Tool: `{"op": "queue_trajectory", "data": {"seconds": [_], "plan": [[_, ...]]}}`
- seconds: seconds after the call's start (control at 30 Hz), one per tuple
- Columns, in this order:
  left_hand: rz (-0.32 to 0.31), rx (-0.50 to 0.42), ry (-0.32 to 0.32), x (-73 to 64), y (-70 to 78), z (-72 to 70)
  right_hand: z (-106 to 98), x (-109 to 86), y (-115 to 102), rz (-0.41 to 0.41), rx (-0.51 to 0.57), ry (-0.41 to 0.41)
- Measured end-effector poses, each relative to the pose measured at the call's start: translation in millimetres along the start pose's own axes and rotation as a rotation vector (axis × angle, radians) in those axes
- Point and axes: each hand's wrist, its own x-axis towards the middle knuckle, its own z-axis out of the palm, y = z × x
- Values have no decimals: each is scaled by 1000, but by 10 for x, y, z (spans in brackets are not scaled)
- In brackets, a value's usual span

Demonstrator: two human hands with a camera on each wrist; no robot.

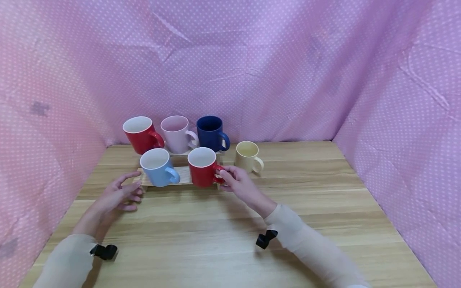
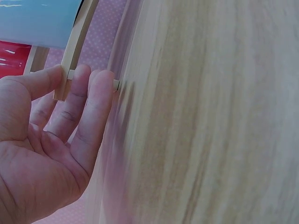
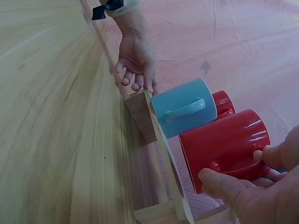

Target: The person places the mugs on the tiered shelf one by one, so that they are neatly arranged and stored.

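My right hand [image 1: 239, 184] pinches the handle of a red mug [image 1: 202, 172] at the right end of a wooden rack's lower step [image 1: 183, 175]. The mug is upright; whether its base touches the step I cannot tell. On the left, my left hand [image 1: 120, 194] grips the end of the wooden rack [image 2: 70, 60], thumb on one side of the board and fingers on the other. Beside that hand a light blue mug [image 1: 156, 170] stands on the lower step, its handle towards the right.
Behind, on the upper step, are another red mug [image 1: 138, 136], a pale pink mug [image 1: 175, 136] and a navy mug [image 1: 209, 134]. A cream mug [image 1: 246, 158] stands on the wooden table [image 1: 306, 192] right of the rack. Pink dotted cloth [image 1: 252, 60] hangs around the table.
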Motion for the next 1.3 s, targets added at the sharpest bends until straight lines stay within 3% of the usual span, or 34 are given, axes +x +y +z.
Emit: {"op": "queue_trajectory", "data": {"seconds": [0.33,1.1,1.3], "plan": [[-15,25,6,2,-21,-5,199,145,7,19,2,25],[-24,4,-7,-21,-19,8,319,307,189,-38,42,43],[-30,-15,-9,-10,-12,-7,356,337,202,-50,-81,36]]}}
